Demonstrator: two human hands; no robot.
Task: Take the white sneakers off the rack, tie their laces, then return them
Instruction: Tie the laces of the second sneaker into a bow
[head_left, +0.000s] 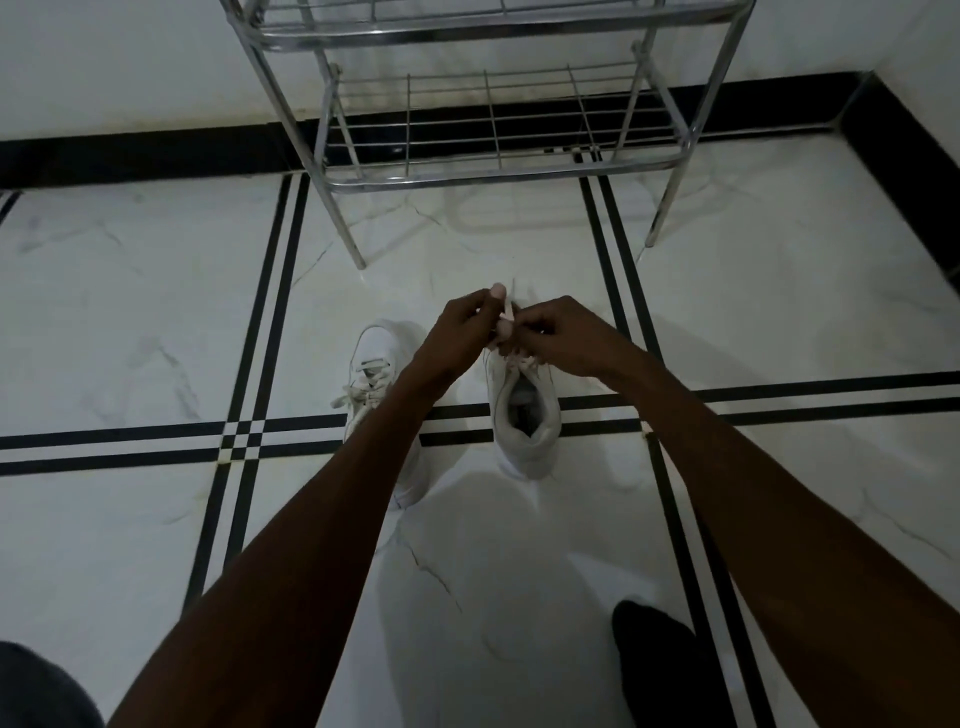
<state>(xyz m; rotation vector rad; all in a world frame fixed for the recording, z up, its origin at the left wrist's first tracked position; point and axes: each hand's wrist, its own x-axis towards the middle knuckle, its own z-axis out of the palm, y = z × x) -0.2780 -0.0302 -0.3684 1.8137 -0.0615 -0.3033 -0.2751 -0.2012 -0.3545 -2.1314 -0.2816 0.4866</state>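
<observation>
Two white sneakers stand side by side on the tiled floor, toes pointing away from me. The left sneaker (375, 364) has its laces tied in a bow and is partly covered by my left forearm. The right sneaker (527, 415) shows its open collar toward me. My left hand (460, 332) and my right hand (558, 338) meet just above its tongue, each pinching a white lace (508, 310) that runs up between the fingertips. The sneaker's front half is hidden beneath my hands.
A chrome wire shoe rack (483, 174) stands against the wall just beyond the sneakers, its lower shelf bare. Its front legs (358, 254) reach the floor close to the shoes. A dark-socked foot (654, 649) shows at the lower right, and grey fabric (36, 686) at the lower left.
</observation>
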